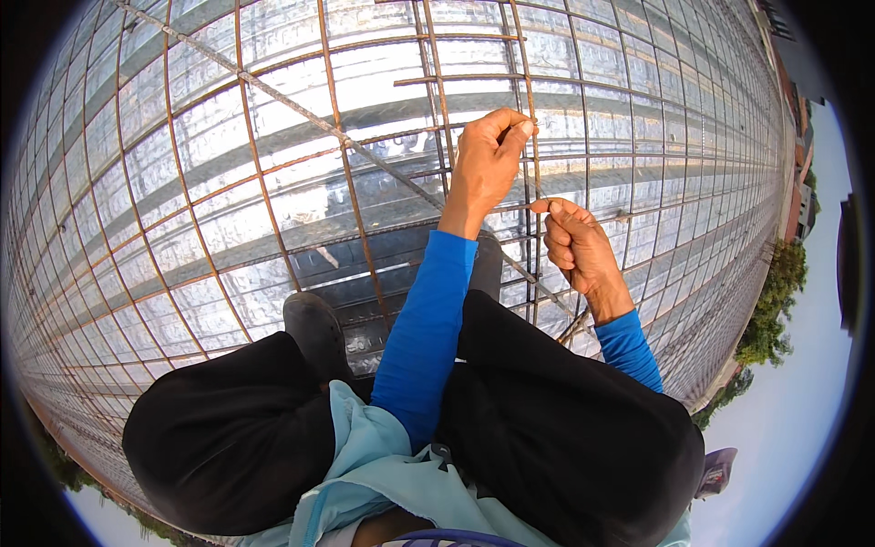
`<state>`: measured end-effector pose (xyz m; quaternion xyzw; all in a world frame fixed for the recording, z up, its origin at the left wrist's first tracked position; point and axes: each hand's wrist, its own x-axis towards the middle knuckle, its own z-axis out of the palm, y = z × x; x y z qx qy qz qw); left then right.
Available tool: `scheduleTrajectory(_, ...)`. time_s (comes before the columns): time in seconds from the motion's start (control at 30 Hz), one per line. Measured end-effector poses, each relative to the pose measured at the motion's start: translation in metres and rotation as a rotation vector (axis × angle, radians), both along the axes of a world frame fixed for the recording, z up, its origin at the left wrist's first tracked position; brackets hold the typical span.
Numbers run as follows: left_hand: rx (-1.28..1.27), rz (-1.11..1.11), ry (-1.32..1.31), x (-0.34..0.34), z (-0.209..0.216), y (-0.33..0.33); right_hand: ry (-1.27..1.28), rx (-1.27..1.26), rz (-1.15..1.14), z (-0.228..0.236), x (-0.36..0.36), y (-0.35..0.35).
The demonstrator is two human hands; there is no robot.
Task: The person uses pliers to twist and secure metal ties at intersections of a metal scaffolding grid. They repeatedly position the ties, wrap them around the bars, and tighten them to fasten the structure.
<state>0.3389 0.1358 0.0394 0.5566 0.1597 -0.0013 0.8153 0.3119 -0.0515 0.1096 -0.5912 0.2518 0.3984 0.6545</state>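
My left hand (492, 164) is closed in a pinch, thumb and forefinger together beside an upright-running steel bar of the rebar mesh (441, 87). What lies between those fingertips is too small to make out. Lower and to the right, my right hand (583, 251) is also closed, its thumb and forefinger pinched at a spot where bars cross. Something thin may be in that grip, but I cannot tell what. Close by the hands, doubled bars run side by side, and the ends of two shorter crossbars (460, 79) show above the left hand.
Shiny corrugated metal decking (383, 68) lies beneath the mesh. A diagonal bar (301, 111) crosses over it from the upper left. My dark boot (314, 333) rests between my bent knees. Trees (775, 292) and sky show past the deck's right edge.
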Motion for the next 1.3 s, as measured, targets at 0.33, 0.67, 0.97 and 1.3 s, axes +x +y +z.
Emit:
scheduleTrajectory(0.33,-0.324,-0.209,0.147,0.006,-0.015,-0.048,-0.901,-0.988,0.618,0.036,-0.017,-0.054)
scheduleTrajectory(0.67,-0.539,-0.478,0.138,0.003,-0.022,-0.094,-0.773,-1.122,0.510,0.030,-0.022,-0.116)
scheduleTrajectory(0.97,0.119,-0.042,0.047,0.011,-0.025,-0.122,-0.922,-1.069,0.554,0.018,-0.003,-0.106)
scheduleTrajectory(1.3,-0.487,0.082,0.232,0.010,-0.021,-0.117,-0.836,-1.081,0.649,0.042,-0.018,-0.074)
